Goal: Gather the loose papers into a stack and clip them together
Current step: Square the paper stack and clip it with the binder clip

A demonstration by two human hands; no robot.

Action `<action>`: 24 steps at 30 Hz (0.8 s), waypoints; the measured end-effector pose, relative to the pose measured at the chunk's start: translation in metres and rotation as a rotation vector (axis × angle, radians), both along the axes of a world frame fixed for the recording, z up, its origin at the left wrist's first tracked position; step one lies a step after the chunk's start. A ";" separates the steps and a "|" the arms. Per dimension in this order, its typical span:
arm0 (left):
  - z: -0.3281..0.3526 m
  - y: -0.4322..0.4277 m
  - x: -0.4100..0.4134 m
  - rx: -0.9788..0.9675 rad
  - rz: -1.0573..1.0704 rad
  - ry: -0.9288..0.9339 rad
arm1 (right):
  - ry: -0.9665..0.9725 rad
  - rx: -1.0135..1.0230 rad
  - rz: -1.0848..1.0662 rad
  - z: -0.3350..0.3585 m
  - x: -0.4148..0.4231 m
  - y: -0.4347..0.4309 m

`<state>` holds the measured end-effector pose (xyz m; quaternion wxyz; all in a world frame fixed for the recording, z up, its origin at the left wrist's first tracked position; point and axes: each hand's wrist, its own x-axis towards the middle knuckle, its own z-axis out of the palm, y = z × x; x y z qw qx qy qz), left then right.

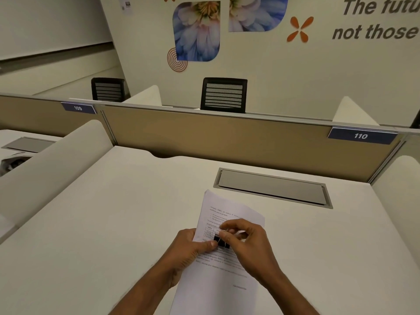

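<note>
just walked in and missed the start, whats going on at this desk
A person at a white desk is clipping a stack of printed papers together. The left hand holds the stack at its left edge, thumb on top. The right hand pinches the wire handle of a black binder clip, which sits over the sheets near that edge. The papers already look gathered into one pile; whether the clip is fully seated can't be told.

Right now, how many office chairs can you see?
2. One chair stands behind the partition, near the middle. The other chair is further left, by the wall corner. Only their backs show; the partition could hide more.
</note>
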<state>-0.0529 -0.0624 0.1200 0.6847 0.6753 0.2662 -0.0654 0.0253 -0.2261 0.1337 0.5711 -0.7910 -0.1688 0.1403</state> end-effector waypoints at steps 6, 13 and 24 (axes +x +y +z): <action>0.001 0.001 0.001 0.017 -0.012 -0.008 | 0.042 0.051 0.106 0.003 0.009 -0.001; 0.003 0.000 -0.001 0.050 -0.067 -0.031 | 0.176 0.143 0.170 0.005 0.012 -0.001; 0.010 0.013 0.001 -0.006 -0.243 -0.001 | 0.330 0.226 0.121 0.003 0.011 -0.006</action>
